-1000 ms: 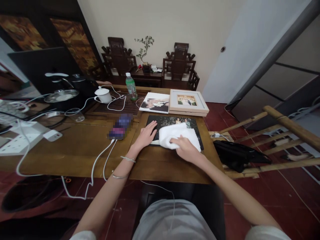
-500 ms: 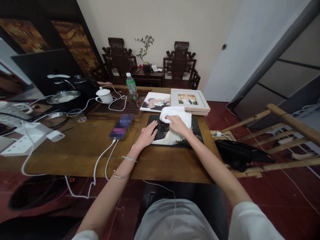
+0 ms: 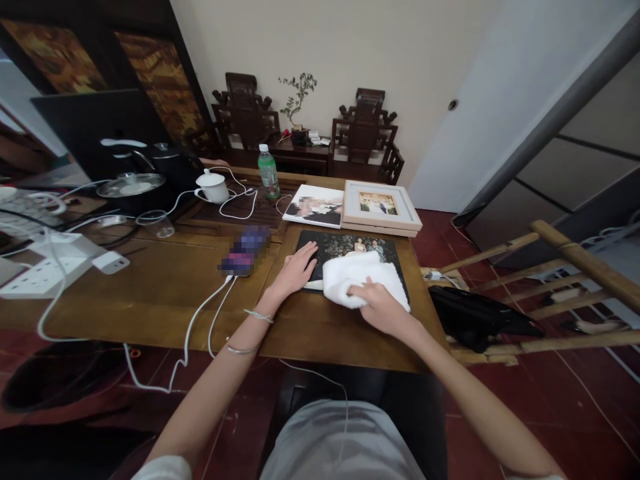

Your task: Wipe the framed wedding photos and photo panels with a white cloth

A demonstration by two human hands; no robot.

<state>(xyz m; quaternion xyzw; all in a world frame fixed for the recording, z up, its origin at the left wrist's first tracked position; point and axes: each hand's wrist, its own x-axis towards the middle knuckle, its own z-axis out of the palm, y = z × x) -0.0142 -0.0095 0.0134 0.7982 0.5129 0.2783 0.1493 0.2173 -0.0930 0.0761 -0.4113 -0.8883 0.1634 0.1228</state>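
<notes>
A dark photo panel (image 3: 330, 245) showing two figures lies flat near the right end of the wooden table. My left hand (image 3: 299, 268) rests on its left edge, palm down with the fingers stretched out. In my right hand (image 3: 383, 307) is a white cloth (image 3: 370, 270), bunched under the fingers and pressed on the panel's lower right part. The cloth covers much of the panel's near side and hangs over its front edge.
Behind the panel lie a white photo album (image 3: 314, 207) and a light-framed picture (image 3: 383, 203). A green bottle (image 3: 269, 173), a lidded white cup (image 3: 213, 187), a charging phone (image 3: 244, 250) and a power strip (image 3: 50, 270) stand to the left. A bamboo rack (image 3: 575, 247) is at right.
My right hand has pulled the cloth toward me, from the panel's far middle to its near right, uncovering the figures. My left hand stays on the left edge.
</notes>
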